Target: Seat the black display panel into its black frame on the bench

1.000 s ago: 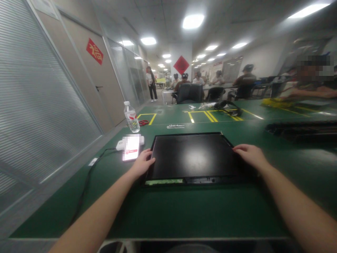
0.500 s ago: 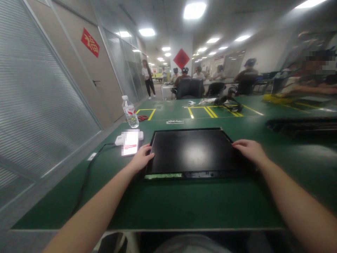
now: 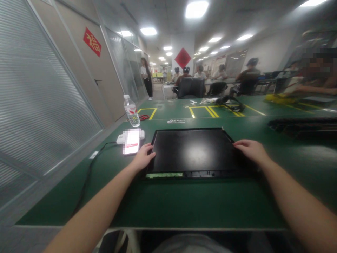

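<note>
A flat black screen panel [image 3: 193, 151] lies on the green table [image 3: 184, 203] in front of me, with a strip of green circuit board showing along its near edge. My left hand [image 3: 143, 158] grips the panel's left edge, fingers curled over it. On the panel's right edge rests my right hand [image 3: 251, 150], its fingers bent down onto the surface.
A lit phone [image 3: 131, 141] on a white charger with a black cable lies left of the panel. A water bottle [image 3: 131, 111] stands behind it. Black headgear [image 3: 229, 103] lies on the far table, a dark tray [image 3: 302, 127] at right. Several people sit beyond.
Both hands have stayed on the panel's edges. The view has shifted slightly; the panel has not visibly moved on the table.
</note>
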### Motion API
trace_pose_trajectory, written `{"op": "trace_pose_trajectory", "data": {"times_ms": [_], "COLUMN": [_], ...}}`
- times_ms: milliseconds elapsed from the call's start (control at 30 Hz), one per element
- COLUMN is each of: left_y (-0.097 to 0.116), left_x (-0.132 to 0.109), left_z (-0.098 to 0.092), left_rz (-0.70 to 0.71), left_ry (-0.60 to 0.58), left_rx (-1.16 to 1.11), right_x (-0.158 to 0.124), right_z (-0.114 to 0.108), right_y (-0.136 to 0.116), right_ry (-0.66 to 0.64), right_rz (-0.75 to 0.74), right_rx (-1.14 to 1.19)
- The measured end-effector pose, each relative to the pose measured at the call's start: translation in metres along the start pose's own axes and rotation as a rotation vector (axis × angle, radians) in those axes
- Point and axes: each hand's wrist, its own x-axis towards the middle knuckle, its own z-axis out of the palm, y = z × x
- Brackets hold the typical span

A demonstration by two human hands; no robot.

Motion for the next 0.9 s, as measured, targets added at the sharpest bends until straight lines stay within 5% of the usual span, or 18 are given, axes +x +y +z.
{"op": "trace_pose_trajectory", "data": {"times_ms": [900], "left_y": [-0.002], "left_x": [-0.001], "left_z": [-0.001], "left_rz": [0.11], "left_ry": [0.071], "left_rx": [0.134], "right_x": [0.0], "right_z": [-0.002], "right_y": [-0.001], "right_ry": [-0.024], "right_rz": [0.05], "right_rx": [0.046]}}
